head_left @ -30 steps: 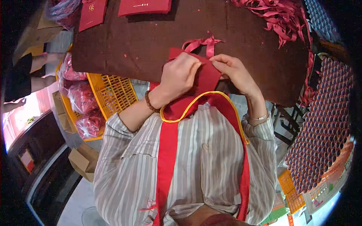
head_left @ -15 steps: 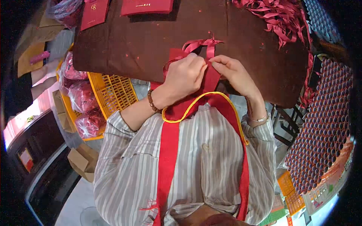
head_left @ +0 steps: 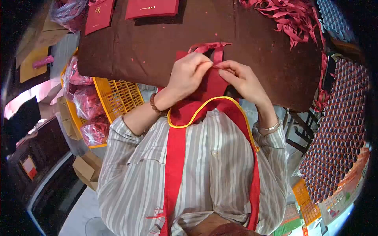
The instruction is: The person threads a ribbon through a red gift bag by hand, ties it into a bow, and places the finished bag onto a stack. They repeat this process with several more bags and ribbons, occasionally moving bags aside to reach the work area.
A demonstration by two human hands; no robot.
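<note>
Pinched between thumb and fingers of my left hand (head_left: 188, 74) is a dark pink ribbon (head_left: 219, 55). My right hand (head_left: 245, 82) grips the same ribbon close beside it, its thumb and index finger pressed together. The ribbon loops out over the table beyond my fingertips. Below both hands lies a flat red piece (head_left: 212, 84), perhaps a card sleeve, at the table's near edge; my left hand covers part of it. Its exact kind is hard to make out. The spot where the ribbon crosses is mostly hidden by my fingers.
On the brown table (head_left: 157, 43) lie a stack of red folders (head_left: 151, 8), another red folder (head_left: 99, 15) and a heap of ribbons (head_left: 293, 19). A yellow crate (head_left: 122, 96) with bagged red items (head_left: 87, 103) stands left. A stack of patterned items (head_left: 334, 129) is at right.
Both hands stay at the ribbon with small finger movements; the left fingers have bent a little lower and the ribbon's loop lies flatter. A person's arm at the far left has left the view.
</note>
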